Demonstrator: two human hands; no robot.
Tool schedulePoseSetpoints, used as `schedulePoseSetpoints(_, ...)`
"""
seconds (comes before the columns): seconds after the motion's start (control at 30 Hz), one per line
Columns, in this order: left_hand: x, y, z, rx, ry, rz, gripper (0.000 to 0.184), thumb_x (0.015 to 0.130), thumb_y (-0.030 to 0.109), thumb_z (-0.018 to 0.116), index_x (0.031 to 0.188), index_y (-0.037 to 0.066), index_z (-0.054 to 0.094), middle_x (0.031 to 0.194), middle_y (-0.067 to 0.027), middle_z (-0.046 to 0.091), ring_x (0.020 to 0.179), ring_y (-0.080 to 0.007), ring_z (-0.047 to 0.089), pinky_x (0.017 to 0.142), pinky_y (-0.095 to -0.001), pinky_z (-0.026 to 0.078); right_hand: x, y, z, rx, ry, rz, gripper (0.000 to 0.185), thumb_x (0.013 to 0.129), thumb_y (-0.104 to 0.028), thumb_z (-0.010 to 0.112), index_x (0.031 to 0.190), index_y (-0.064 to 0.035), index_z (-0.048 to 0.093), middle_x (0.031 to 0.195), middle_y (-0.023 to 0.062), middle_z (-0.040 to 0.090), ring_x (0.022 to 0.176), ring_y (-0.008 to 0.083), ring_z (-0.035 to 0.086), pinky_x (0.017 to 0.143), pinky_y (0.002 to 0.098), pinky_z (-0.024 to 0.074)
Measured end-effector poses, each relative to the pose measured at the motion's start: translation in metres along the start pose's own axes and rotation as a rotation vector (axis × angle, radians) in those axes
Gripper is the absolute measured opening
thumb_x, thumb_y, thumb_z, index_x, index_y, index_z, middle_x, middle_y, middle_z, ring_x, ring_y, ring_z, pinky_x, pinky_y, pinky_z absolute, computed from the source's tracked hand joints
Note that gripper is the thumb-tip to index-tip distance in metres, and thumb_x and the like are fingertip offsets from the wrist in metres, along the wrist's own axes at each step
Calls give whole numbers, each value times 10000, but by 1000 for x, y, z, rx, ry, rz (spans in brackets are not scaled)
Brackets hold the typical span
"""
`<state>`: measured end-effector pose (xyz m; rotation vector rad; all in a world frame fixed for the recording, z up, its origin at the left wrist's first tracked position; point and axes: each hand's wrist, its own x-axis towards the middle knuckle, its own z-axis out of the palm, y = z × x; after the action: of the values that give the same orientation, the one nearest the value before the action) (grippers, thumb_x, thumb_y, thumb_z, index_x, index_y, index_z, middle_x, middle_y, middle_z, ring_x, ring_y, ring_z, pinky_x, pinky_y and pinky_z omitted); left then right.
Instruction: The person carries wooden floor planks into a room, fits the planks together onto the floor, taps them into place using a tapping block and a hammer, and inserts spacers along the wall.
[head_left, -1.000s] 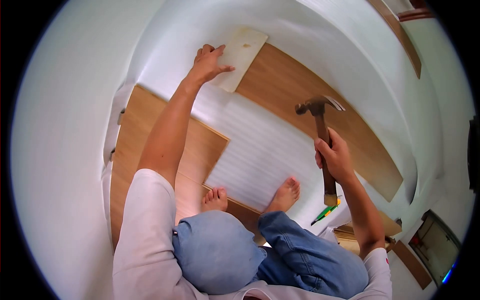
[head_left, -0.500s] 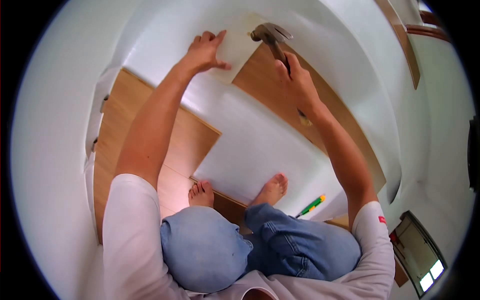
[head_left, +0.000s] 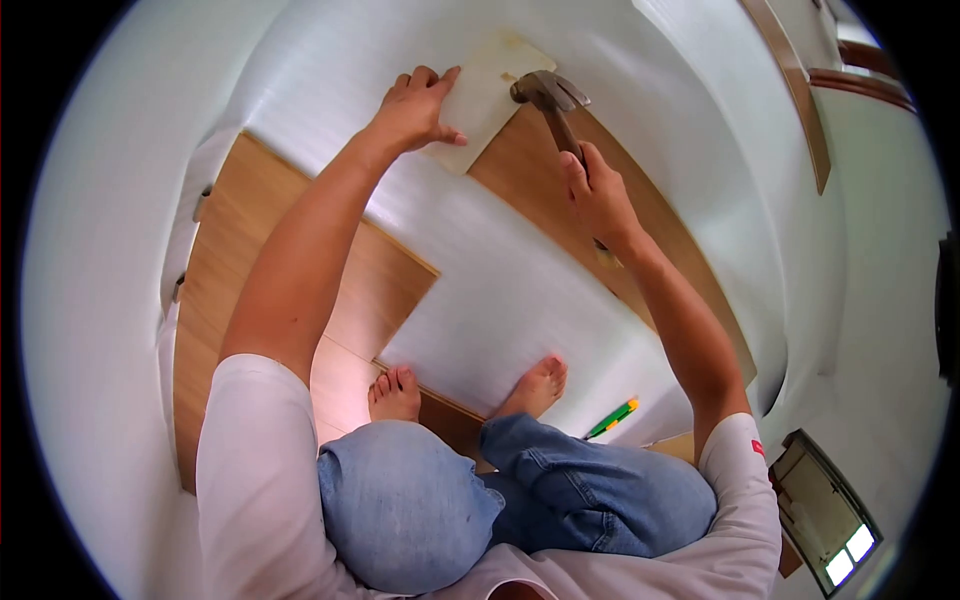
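My right hand (head_left: 603, 205) is wrapped around the handle of a claw hammer (head_left: 562, 130). The hammer's head is over the seam where a pale rectangular piece (head_left: 490, 105) meets a wood-look plank (head_left: 530, 165); whether it touches cannot be made out. At the left side of the pale piece, my left hand (head_left: 412, 112) rests with thumb and forefinger spread apart, the thumb lying over its surface. The pale piece and the plank both lie on a white sheet (head_left: 500, 290) of underlay. The handle's lower end shows below my right wrist.
Joined wood-look planks (head_left: 250, 230) cover the floor at left, with small dark spacers (head_left: 203, 202) along the wall. A green and yellow utility knife (head_left: 612, 418) lies near my right knee. My bare feet (head_left: 540, 385) are on the flooring. A mirror-like framed panel (head_left: 825, 510) stands at lower right.
The hammer's head has shifted slightly lower in view, uncovering more of the pale piece. My left hand stays beside that piece. The whole view has moved a little.
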<state>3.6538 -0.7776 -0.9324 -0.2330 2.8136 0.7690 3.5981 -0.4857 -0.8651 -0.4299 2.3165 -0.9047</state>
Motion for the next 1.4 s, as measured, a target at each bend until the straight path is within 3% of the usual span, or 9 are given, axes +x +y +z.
schedulePoseSetpoints(0.1, 0, 3, 1, -3, -18, -2, 1051, 704, 458, 874, 1558, 150, 346, 1396, -168, 479, 1246, -379, 469, 1088, -440, 418, -4, -39, -22, 52, -35, 84, 420, 1061, -414, 498, 1278, -60, 560, 728, 20, 556, 620, 101, 541, 583, 294, 443)
schedulePoseSetpoints(0.3, 0, 2, 0, -12, 16, 14, 1046, 698, 449, 879, 1547, 135, 355, 1371, -168, 490, 1229, -375, 477, 1078, -443, 427, -26, -112, -51, 513, 381, -894, 383, 1084, -369, 395, 1272, -36, 414, 724, 49, 534, 560, 88, 448, 496, 223, 379)
schedulePoseSetpoints(0.37, 1, 3, 2, 2, 12, 3, 1066, 666, 459, 894, 1541, 143, 373, 1346, -166, 499, 1213, -377, 488, 1063, -451, 441, -8, -46, -18, 371, 398, -851, 398, 1071, -431, 406, 1240, -77, 477, 740, 76, 555, 595, 118, 497, 502, 266, 410)
schedulePoseSetpoints(0.43, -4, 6, 2, 31, -9, 7, 1078, 647, 467, 902, 1537, 150, 383, 1334, -164, 501, 1203, -377, 494, 1055, -453, 448, 13, 13, -7, -279, 26, -83, 343, 1062, -424, 463, 1129, -98, 541, 728, 77, 568, 653, 128, 548, 519, 305, 436)
schedulePoseSetpoints(0.6, -3, 5, 3, 76, -12, 6, 1123, 614, 430, 921, 1559, 180, 367, 1315, -154, 485, 1154, -363, 494, 1049, -457, 442, -19, -42, -32, 217, 185, 35, 352, 1079, -383, 461, 956, -56, 505, 662, 18, 543, 540, 99, 509, 481, 300, 406)
schedulePoseSetpoints(0.67, -4, 10, 0, 47, 16, -33, 1107, 635, 421, 915, 1561, 181, 360, 1324, -149, 479, 1170, -353, 483, 1053, -449, 439, -35, -63, -38, 373, 301, -174, 339, 1080, -351, 465, 929, -49, 498, 658, 3, 530, 490, 74, 463, 457, 265, 380)
schedulePoseSetpoints(0.9, -19, 14, 9, 19, 126, -91, 916, 695, 412, 888, 1462, 126, 476, 1264, -181, 527, 1153, -360, 517, 1008, -441, 470, -78, -27, -16, 307, 282, -167, 320, 1083, -319, 466, 1139, -26, 582, 691, -21, 520, 497, 39, 438, 450, 214, 358)
schedulePoseSetpoints(1.33, -20, 23, 5, -179, 180, -167, 485, 837, 281, 801, 1179, 25, 571, 1102, -264, 652, 1023, -392, 638, 884, -461, 518, -132, 20, 20, 370, 202, 44, 316, 1068, -340, 508, 1064, -30, 570, 625, -22, 521, 473, 48, 437, 442, 240, 364)
schedulePoseSetpoints(1.4, -3, 16, 19, -169, 128, -394, 405, 882, 259, 753, 1169, 23, 591, 1048, -226, 680, 958, -353, 655, 841, -438, 517, -137, 24, 22, 401, 203, 48, 313, 1069, -336, 505, 1059, -30, 568, 626, -23, 520, 473, 47, 436, 439, 239, 360)
